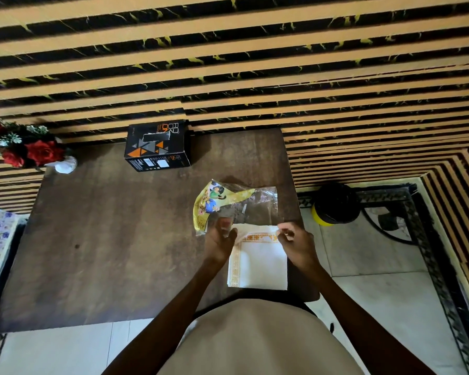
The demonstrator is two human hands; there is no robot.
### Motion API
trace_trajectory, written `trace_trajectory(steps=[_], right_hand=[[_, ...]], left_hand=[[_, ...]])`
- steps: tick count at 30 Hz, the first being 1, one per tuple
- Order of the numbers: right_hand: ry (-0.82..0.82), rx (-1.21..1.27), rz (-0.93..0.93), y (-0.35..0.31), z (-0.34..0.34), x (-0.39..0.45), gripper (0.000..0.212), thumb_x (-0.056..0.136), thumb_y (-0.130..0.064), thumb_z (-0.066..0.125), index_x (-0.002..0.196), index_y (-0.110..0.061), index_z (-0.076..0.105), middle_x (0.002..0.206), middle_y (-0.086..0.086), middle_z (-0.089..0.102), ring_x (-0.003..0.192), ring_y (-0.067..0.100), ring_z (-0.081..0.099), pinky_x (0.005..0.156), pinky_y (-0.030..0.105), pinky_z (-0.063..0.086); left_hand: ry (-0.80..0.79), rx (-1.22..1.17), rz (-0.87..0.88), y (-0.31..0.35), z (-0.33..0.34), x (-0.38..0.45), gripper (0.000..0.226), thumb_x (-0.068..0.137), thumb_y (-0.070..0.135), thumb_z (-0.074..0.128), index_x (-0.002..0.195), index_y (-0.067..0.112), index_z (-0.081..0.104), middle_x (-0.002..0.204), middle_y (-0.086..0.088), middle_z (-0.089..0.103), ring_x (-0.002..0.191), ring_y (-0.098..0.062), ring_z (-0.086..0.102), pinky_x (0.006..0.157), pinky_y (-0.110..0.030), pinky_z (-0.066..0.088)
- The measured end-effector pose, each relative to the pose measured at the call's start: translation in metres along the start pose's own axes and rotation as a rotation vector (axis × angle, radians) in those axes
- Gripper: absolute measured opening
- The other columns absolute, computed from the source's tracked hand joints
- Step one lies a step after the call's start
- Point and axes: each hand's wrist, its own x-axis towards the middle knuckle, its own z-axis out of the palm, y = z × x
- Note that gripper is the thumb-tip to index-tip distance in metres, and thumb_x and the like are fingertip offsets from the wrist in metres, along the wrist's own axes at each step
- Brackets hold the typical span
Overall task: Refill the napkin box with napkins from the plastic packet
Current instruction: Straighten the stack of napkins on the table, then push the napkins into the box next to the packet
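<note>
A stack of white napkins point(259, 262) with an orange patterned border lies at the near right of the brown table point(106, 239). My left hand point(219, 240) pinches its far left corner and my right hand point(295, 240) pinches its far right corner. Just beyond them lies the clear plastic packet point(255, 205) with a yellow printed side, crumpled and looking empty. The black napkin box point(157, 144) with orange and grey triangles stands at the table's far edge, its top slot facing up.
Red artificial flowers point(22, 147) in a white base sit at the table's far left corner. A black and yellow round container point(333, 203) stands on the tiled floor to the right. A striped wall runs behind the table. Floral cloth shows at the left edge.
</note>
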Motion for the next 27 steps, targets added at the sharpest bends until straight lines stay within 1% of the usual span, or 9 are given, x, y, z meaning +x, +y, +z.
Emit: trace_trajectory(steps=[3,6,8,13,16,20,24,25,27], right_hand=[[-0.067,0.174,-0.062,-0.022,0.002,0.006,0.012,0.088,-0.024,0.063,0.094,-0.032,0.069,0.093,-0.011,0.072,0.093,0.010,0.068,0.083,0.032,0.057],[-0.129,0.326,-0.034,-0.053,0.007,0.014,0.014,0.090,-0.016,0.063,0.102,-0.020,0.070,0.100,0.002,0.075,0.096,0.016,0.069,0.088,0.035,0.057],[-0.171,0.399,-0.036,-0.077,0.015,0.020,0.012,0.091,-0.014,0.062,0.100,-0.018,0.068,0.099,0.006,0.074,0.092,0.018,0.071,0.087,0.034,0.058],[-0.260,0.488,-0.095,-0.138,0.045,0.045,0.012,0.090,-0.013,0.061,0.087,-0.021,0.069,0.087,0.008,0.074,0.071,0.014,0.068,0.067,0.030,0.056],[-0.327,0.521,-0.116,-0.180,0.067,0.066,0.011,0.090,-0.005,0.060,0.089,-0.013,0.067,0.076,0.008,0.066,0.058,0.009,0.057,0.050,0.018,0.045],[-0.380,0.485,-0.091,-0.230,0.109,0.107,0.008,0.094,-0.005,0.056,0.093,-0.009,0.063,0.077,0.010,0.063,0.054,0.008,0.055,0.045,0.015,0.042],[-0.321,0.399,-0.016,-0.266,0.150,0.158,0.021,0.092,-0.008,0.060,0.111,0.002,0.062,0.078,0.004,0.062,0.062,0.012,0.056,0.049,0.018,0.045],[-0.304,0.396,0.006,-0.270,0.159,0.170,0.028,0.091,-0.012,0.062,0.116,0.001,0.060,0.085,0.006,0.064,0.067,0.013,0.058,0.055,0.022,0.049],[-0.260,0.355,0.046,-0.277,0.174,0.192,0.042,0.089,-0.022,0.065,0.128,-0.007,0.054,0.115,0.013,0.064,0.094,0.019,0.063,0.079,0.035,0.056]], left_hand=[[-0.064,-0.141,0.014,0.012,-0.013,0.005,0.008,0.085,0.010,0.063,0.093,0.014,0.064,0.089,0.001,0.069,0.075,0.002,0.063,0.071,-0.021,0.051],[-0.087,-0.172,-0.020,0.020,-0.027,0.016,0.010,0.088,0.012,0.062,0.096,0.009,0.067,0.091,0.002,0.069,0.076,0.006,0.063,0.073,-0.017,0.049],[0.008,-0.201,-0.032,0.020,-0.043,0.028,0.009,0.084,0.019,0.067,0.090,0.013,0.069,0.086,0.004,0.070,0.071,0.010,0.063,0.070,-0.017,0.049],[0.140,-0.231,-0.088,0.016,-0.097,0.060,0.025,0.069,0.050,0.061,0.083,0.032,0.069,0.075,0.007,0.071,0.069,-0.002,0.065,0.072,-0.030,0.053],[0.198,-0.231,-0.092,0.014,-0.131,0.084,0.017,0.075,0.048,0.062,0.082,0.034,0.068,0.073,0.010,0.069,0.068,-0.003,0.064,0.073,-0.032,0.053],[0.255,-0.168,-0.135,0.006,-0.175,0.126,0.005,0.089,0.026,0.064,0.092,0.024,0.068,0.077,0.012,0.067,0.074,-0.009,0.064,0.068,-0.025,0.052],[0.301,-0.141,-0.166,-0.017,-0.213,0.187,0.016,0.088,0.026,0.067,0.101,0.019,0.062,0.089,0.008,0.065,0.080,-0.011,0.064,0.064,-0.022,0.052],[0.315,-0.126,-0.180,-0.022,-0.221,0.202,0.022,0.087,0.025,0.068,0.105,0.016,0.060,0.095,0.004,0.064,0.080,-0.011,0.062,0.063,-0.021,0.051],[0.340,-0.090,-0.178,-0.029,-0.236,0.231,0.035,0.087,0.025,0.069,0.116,0.011,0.054,0.106,0.000,0.055,0.089,-0.012,0.057,0.067,-0.019,0.046]])
